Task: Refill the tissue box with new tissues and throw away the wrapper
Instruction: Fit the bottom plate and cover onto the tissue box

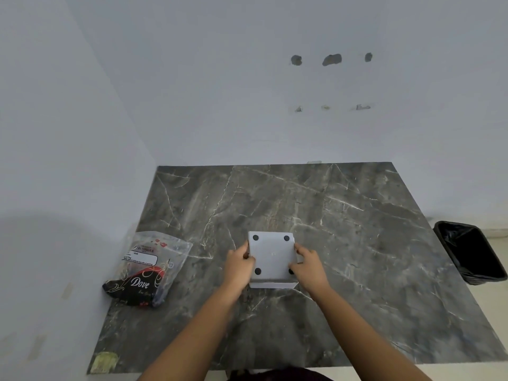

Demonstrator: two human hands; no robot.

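A white square tissue box (272,257) lies upside down in the middle of the dark marble table (357,243), its base with black rubber feet facing up. My left hand (238,264) grips its left side and my right hand (308,266) grips its right side. A clear plastic tissue pack (148,268) with a black and red "Dove" print lies on the table's left edge, apart from both hands.
A black bin (471,253) lined with a black bag stands on the floor just past the table's right edge. White walls close in behind and to the left of the table. A yellowish patch (104,361) marks the table's near left corner.
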